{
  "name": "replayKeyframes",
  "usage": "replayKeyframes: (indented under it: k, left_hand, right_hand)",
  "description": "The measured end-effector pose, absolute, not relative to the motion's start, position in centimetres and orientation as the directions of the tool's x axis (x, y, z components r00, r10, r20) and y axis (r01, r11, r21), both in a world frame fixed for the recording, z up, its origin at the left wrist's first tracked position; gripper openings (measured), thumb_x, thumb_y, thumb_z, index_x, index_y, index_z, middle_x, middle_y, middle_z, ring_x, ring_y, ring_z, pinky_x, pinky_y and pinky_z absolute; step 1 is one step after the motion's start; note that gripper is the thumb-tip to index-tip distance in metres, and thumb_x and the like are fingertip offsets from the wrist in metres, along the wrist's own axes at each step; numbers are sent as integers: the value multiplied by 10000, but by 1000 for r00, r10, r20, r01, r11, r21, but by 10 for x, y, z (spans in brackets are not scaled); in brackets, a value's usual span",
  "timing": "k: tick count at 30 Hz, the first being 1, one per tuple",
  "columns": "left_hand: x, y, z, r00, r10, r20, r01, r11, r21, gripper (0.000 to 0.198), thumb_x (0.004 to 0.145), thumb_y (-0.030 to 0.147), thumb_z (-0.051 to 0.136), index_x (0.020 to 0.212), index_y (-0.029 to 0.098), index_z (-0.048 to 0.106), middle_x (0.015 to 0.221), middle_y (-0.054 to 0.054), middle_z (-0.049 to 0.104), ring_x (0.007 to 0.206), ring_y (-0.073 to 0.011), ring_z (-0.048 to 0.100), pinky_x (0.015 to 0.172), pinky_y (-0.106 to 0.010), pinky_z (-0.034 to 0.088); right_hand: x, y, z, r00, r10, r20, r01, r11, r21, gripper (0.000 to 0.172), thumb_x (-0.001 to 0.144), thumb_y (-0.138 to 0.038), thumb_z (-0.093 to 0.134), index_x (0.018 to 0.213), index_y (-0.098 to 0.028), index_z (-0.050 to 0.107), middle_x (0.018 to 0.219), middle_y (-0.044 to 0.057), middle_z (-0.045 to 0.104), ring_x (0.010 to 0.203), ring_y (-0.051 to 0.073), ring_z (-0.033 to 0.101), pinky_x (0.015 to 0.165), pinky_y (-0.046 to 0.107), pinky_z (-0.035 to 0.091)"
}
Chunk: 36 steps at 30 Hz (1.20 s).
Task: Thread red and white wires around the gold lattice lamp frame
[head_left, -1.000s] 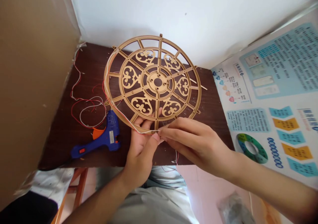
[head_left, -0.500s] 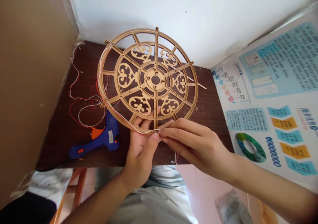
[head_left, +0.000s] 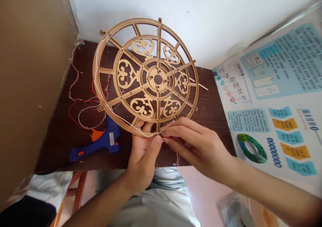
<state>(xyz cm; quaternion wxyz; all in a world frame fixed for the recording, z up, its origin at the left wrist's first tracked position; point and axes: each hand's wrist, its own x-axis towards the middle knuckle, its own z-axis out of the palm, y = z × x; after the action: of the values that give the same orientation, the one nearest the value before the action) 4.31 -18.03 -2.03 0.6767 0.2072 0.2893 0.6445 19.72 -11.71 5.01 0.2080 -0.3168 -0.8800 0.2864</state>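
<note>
A round tan wooden wheel [head_left: 147, 77] with cut-out scroll ornaments is held tilted above a dark brown table [head_left: 62, 139]. My left hand [head_left: 142, 155] grips its lower rim, thumb pressed on the edge and fingers behind it. My right hand [head_left: 198, 145] pinches a thin red and white wire [head_left: 100, 96] against that same spot on the rim. The wire runs up along the wheel's left edge.
A blue glue gun [head_left: 99, 143] with an orange trigger lies on the table left of my hands. Loose red and white wires [head_left: 85, 111] curl beside it. A brown cardboard panel [head_left: 27, 79] stands at the left, a printed poster [head_left: 276, 103] at the right.
The wheel's top has tipped up and to the left, showing more of its face. Both hands stay at the lower rim.
</note>
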Motion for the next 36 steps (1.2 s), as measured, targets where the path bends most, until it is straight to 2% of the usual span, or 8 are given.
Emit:
replayKeyframes:
  k: [6,11,15,17,22,27,31,36]
  left_hand:
    - [42,-179,-19,17,992,-128,-770,94,630,589,1117,210,602,1650,386,427,1771,-61,496,1621,-235,500,1395,-489,374]
    - [40,-178,-17,61,987,-152,-790,140,596,603,1109,243,614,1659,390,415,1742,-76,533,1591,-265,547,1350,-508,447]
    - [40,-180,-18,42,980,-195,-791,152,593,638,1097,266,619,1677,385,382,1722,-88,557,1651,-289,466,1321,-529,484]
    - [39,-180,-19,30,978,-206,-797,148,586,634,1086,259,620,1667,373,394,1713,-90,569,1667,-291,440,1321,-531,485]
    - [39,-178,-19,8,977,-215,-825,128,550,566,1076,220,590,1613,337,457,1717,-87,565,1624,-291,507,1324,-525,486]
    - [41,-176,-22,-54,966,-254,-791,114,601,523,1066,229,615,1576,279,511,1710,-120,565,1599,-294,538,1327,-498,481]
    - [42,-173,-23,-89,955,-283,-754,121,645,489,1050,207,627,1528,245,529,1661,-130,611,1561,-279,578,1323,-468,481]
    - [45,-166,-21,-92,959,-267,-736,115,667,578,1011,184,613,1560,274,454,1593,-135,665,1349,-286,750,1211,-500,582]
  right_hand:
    - [200,-117,47,-710,663,236,437,679,-590,142,1083,-120,654,1212,-170,685,1112,86,746,961,138,740,833,234,632]
    - [203,-116,47,-762,592,264,410,755,-512,173,1109,-128,599,1248,-166,695,1157,108,756,1019,164,755,852,276,640]
    - [204,-116,48,-773,569,281,395,778,-488,187,1112,-142,601,1265,-148,707,1141,110,758,1043,178,758,857,305,631]
    - [202,-115,48,-779,557,289,392,791,-469,200,1109,-154,613,1284,-138,710,1137,109,759,1060,181,755,856,314,619]
    - [196,-115,51,-815,507,282,390,839,-380,195,1114,-209,631,1271,-130,715,1107,109,770,1018,188,745,802,326,581]
    - [196,-111,52,-864,437,252,376,891,-254,247,1146,-276,582,1326,-150,694,1108,109,805,1008,205,777,782,347,591]
    - [196,-104,58,-870,429,243,354,887,-296,275,1138,-309,600,1364,-181,689,1164,112,801,1027,219,781,807,375,615]
    - [193,-132,69,-822,486,297,319,824,-468,255,1139,-323,569,1333,-192,672,965,88,787,881,225,758,806,405,621]
